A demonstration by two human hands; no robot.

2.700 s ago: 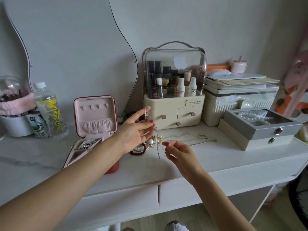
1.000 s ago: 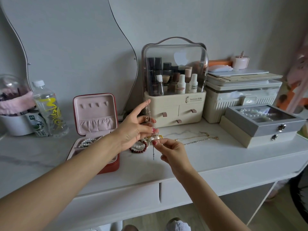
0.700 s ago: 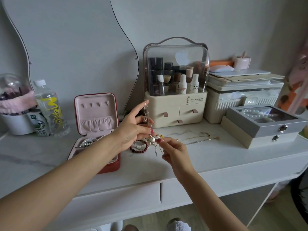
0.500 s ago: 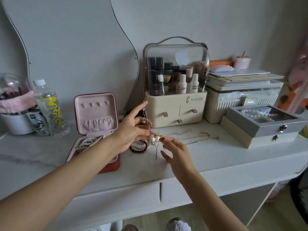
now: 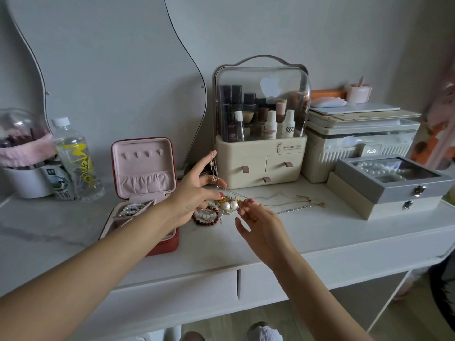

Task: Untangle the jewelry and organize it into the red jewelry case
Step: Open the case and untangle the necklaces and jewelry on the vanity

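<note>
- Your left hand (image 5: 194, 195) is reaching over the bench (image 5: 307, 232) with its fingers spread wide, and a thin silver chain (image 5: 214, 168) is draping from the raised index fingertip down across the other fingers.
- Your right hand (image 5: 261, 225) is hovering just right of the tangle, its thumb and index finger pinching a strand at the edge of the jewelry; the other fingers are lying relaxed.
- The jewelry pile (image 5: 225, 205) is sitting on the bench between your two hands: two white pearls, gold bits, and fine chain knotted together.
- A dark red bead bracelet (image 5: 205, 220) is lying just in front of the pile, partly under your left hand, with white beads inside its ring.
- A gold necklace (image 5: 305, 201) and a silver chain necklace (image 5: 293, 209) are trailing away to the right of the pile across the bench.
- The red jewelry case (image 5: 147, 193) is standing open to the left of your left forearm, its pink-lined lid upright, and a pearl bracelet (image 5: 131, 209) is lying in its rear left compartment.
- A cream cosmetics organizer (image 5: 261, 163) with a clear domed cover is standing behind the pile, against the wall.
- A grey glass-topped box (image 5: 394, 183) holding pearls is sitting at the right on a cream box.
- A clear water bottle (image 5: 76, 161) is standing left of the case.
</note>
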